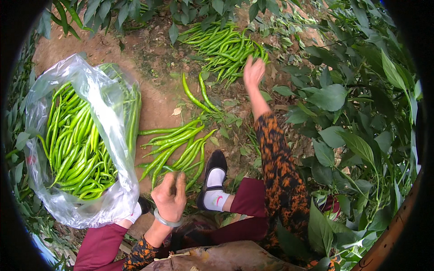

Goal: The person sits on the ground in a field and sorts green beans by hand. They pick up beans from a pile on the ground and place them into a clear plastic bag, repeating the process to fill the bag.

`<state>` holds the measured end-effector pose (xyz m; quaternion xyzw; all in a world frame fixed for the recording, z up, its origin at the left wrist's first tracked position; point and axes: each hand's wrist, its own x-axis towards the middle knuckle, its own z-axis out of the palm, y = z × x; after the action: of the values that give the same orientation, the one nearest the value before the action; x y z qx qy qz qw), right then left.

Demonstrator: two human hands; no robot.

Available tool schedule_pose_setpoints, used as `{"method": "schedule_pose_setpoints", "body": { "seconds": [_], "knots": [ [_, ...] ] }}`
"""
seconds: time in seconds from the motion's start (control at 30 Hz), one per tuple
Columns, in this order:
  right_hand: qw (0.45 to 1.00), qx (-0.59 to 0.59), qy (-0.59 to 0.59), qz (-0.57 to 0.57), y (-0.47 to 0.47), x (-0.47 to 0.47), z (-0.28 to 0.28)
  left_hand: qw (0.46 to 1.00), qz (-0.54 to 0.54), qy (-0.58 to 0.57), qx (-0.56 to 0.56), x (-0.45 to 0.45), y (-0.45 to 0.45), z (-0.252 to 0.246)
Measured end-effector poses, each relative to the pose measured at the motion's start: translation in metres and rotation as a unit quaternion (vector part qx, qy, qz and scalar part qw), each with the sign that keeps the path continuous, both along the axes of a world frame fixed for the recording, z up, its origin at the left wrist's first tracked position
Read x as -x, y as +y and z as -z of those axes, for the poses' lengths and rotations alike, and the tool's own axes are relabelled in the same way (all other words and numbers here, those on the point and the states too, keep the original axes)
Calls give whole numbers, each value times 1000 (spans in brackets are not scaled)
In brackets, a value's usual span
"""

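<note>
My left hand (170, 195), with a bracelet (167, 219) on its wrist, has curled fingers just below a loose bunch of long green chili peppers (179, 142) on the soil. Whether it grips any of them is hidden. Farther out, my right hand (254, 71) reaches to the right edge of a heap of green chili peppers (223, 47), fingers bent at the pods. I cannot make out if one is held. Two separate peppers (192, 93) lie between heap and bunch. On the left stands a clear plastic bag (112, 122), its mouth wide, filled with green peppers (74, 149).
Leafy pepper plants (332, 98) crowd the right side and hang over the top edge, where peppers dangle (64, 18). My shod foot (215, 179) rests beside the bunch. Bare soil (156, 98) runs between bag and heap. A brown curved object (390, 233) borders the lower right.
</note>
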<state>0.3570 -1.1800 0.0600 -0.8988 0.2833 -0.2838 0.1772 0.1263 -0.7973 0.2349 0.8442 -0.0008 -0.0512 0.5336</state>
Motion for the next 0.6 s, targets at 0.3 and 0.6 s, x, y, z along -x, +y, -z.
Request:
{"method": "schedule_pose_setpoints", "body": {
  "seconds": [0.3, 0.6],
  "knots": [
    [924, -228, 296, 85, -53, -67, 69, 999, 7, 34, -10, -8, -12, 6],
    [719, -675, -111, -123, -23, 34, 35, 999, -7, 46, 14, -4, -7, 11]
  ]
}}
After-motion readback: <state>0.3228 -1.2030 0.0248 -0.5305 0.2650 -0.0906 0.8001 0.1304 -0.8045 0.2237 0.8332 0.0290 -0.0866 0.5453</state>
